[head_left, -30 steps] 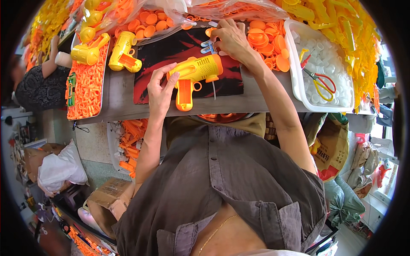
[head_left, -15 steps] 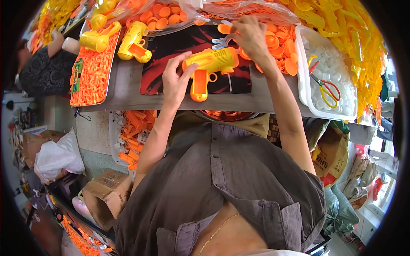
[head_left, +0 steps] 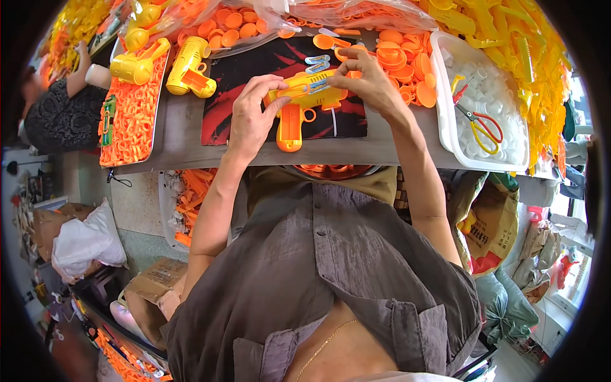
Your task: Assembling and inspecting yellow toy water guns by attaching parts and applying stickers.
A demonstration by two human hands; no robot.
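A yellow toy gun (head_left: 328, 100) with an orange grip (head_left: 290, 129) is held over a black-and-red board (head_left: 219, 111). My left hand (head_left: 254, 114) is closed round its rear end, thumb and fingers on the yellow body. Along the gun's upper side shows a small blue-and-white sticker (head_left: 318, 84). The thumb tip of my right hand (head_left: 371, 83) touches the gun by the sticker's right end, while its other fingers arch above, apart from the thumb. Just beyond the gun, more blue-and-white stickers (head_left: 317, 62) lie on the board.
More yellow toy guns (head_left: 191, 67) lie to the left, by a tray of small orange parts (head_left: 130, 130). Orange cups (head_left: 394, 60) are piled behind my right hand. A white bin (head_left: 442, 121) at right holds clear pieces and red-and-yellow-handled scissors (head_left: 487, 132). Another person (head_left: 60, 114) sits far left.
My right hand has come down and nearer, from beside the loose stickers to the gun. The gun has turned slightly in my left hand, and a sticker now shows along its upper side.
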